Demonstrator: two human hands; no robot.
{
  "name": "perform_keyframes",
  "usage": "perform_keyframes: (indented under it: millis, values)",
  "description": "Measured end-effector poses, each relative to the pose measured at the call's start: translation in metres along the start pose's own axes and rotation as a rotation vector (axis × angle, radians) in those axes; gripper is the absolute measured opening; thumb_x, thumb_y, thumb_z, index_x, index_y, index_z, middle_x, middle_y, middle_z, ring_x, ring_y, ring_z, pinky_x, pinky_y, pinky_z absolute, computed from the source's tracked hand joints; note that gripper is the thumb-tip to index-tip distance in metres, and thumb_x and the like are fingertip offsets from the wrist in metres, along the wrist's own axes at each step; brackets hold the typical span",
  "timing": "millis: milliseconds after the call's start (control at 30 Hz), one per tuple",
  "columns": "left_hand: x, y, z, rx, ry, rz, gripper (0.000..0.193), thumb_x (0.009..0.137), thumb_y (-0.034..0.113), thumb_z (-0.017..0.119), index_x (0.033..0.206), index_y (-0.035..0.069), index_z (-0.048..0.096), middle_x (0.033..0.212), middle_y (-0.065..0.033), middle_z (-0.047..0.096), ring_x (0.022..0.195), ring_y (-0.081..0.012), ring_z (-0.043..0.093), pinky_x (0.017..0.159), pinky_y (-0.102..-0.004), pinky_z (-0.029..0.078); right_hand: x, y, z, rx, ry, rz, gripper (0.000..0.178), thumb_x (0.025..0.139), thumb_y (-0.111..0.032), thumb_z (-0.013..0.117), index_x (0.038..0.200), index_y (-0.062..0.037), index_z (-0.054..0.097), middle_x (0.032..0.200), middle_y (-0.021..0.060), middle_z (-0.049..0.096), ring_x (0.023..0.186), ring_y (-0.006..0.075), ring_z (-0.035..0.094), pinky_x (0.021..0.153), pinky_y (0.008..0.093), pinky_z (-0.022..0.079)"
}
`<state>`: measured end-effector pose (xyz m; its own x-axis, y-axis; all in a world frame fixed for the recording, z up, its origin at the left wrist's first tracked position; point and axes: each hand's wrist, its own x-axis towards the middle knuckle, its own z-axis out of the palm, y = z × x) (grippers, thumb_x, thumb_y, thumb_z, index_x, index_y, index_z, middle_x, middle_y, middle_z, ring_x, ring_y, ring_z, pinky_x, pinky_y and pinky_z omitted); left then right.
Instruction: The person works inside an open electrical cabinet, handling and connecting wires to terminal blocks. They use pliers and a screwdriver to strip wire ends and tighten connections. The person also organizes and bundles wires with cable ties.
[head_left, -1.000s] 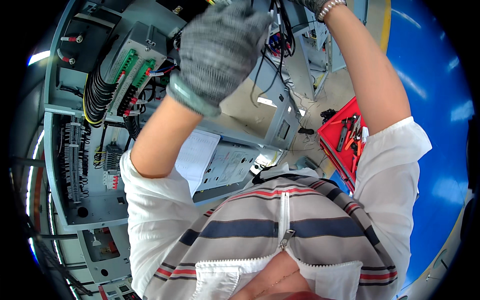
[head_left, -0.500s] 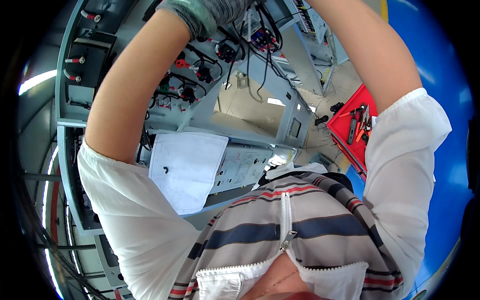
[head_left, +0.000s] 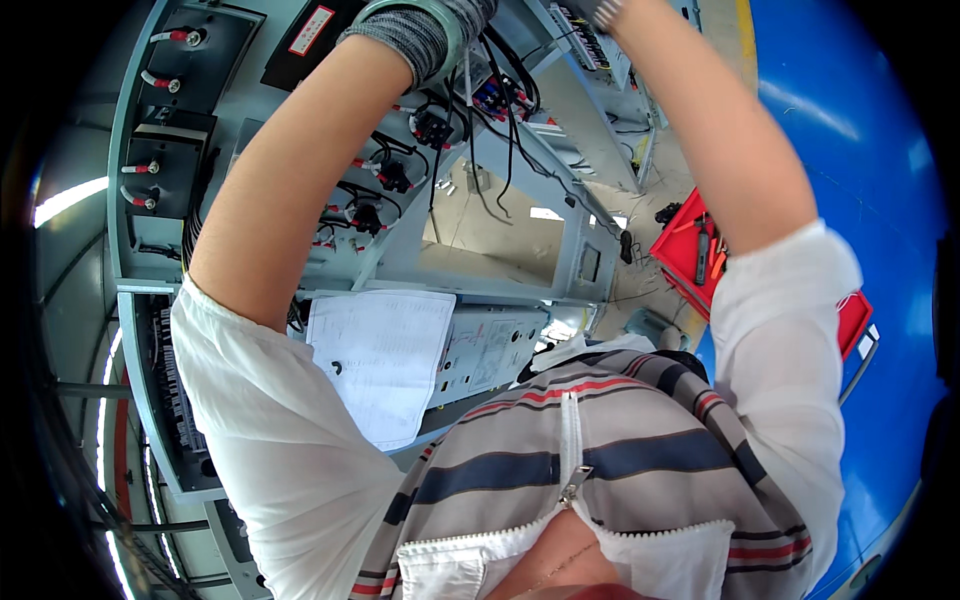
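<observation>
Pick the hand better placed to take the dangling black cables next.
Left, probably: the left hand is close beside the dangling black cables, while the right hand sits farther off to their right. Both run past the top edge, so neither grip shows.

The left hand [head_left: 430, 35], in a grey knit glove, is over the metal cabinet [head_left: 121, 200], its fingers beyond the top of the view. Loose black cables [head_left: 512, 135] dangle just beside it. Below sit black switches [head_left: 393, 177] with red-sleeved wires. White paper [head_left: 390, 340] covers the left end of a panel [head_left: 490, 350] along the cabinet's near edge; a small black piece [head_left: 336, 367] lies by the paper's left edge. The right hand [head_left: 592, 10] is mostly cut off. Tools [head_left: 702, 255] lie in a red tray [head_left: 677, 240], partly behind the right arm.
</observation>
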<state>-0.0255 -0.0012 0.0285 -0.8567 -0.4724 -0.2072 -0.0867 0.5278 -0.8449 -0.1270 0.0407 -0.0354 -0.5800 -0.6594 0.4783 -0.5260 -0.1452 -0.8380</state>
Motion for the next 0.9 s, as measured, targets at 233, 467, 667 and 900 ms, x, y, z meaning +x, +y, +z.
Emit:
perform_keyframes:
  millis: [233,467,667,900]
  values:
    - [0.008,-0.014,0.000,0.040,0.020,-0.013,0.021,0.078,0.008,0.055,0.093,0.004,0.069,0.093,-0.0176,0.067,0.087,-0.0310,0.066,0.072,-0.0408,0.053,-0.055,0.116,0.045,-0.242,0.065,-0.386,0.027,0.092,-0.028,0.051,0.105,-0.0071,0.062,0.069,0.0024,0.056,0.058,0.0101,0.052,0.059,0.0260,0.047]
    - [0.024,-0.022,0.000,0.005,0.165,0.084,0.017,0.078,0.011,0.056,0.086,0.005,0.069,0.087,-0.0172,0.067,0.083,-0.0304,0.066,0.071,-0.0401,0.052,-0.081,0.069,0.035,0.468,-0.188,0.369,0.033,0.094,-0.035,0.046,0.104,-0.0093,0.064,0.071,-0.0035,0.054,0.053,0.0032,0.044,0.046,0.0181,0.039]
    - [0.032,-0.030,-0.004,-0.224,0.065,-0.027,0.017,0.075,0.019,0.062,0.081,0.005,0.070,0.082,-0.0163,0.067,0.081,-0.0317,0.065,0.069,-0.0401,0.050,-0.075,0.082,0.050,0.801,-0.183,0.398,0.029,0.091,-0.025,0.057,0.114,-0.0073,0.059,0.095,0.0060,0.067,0.080,0.0075,0.062,0.064,0.0245,0.053]
    - [0.036,-0.040,0.011,-0.234,0.127,0.113,0.013,0.072,0.015,0.061,0.078,0.007,0.069,0.076,-0.0185,0.064,0.077,-0.0336,0.063,0.068,-0.0399,0.049,-0.067,0.056,0.041,0.248,-0.057,0.343,0.028,0.086,-0.027,0.064,0.103,-0.0063,0.065,0.082,0.0053,0.066,0.071,0.0096,0.061,0.062,0.0249,0.051]
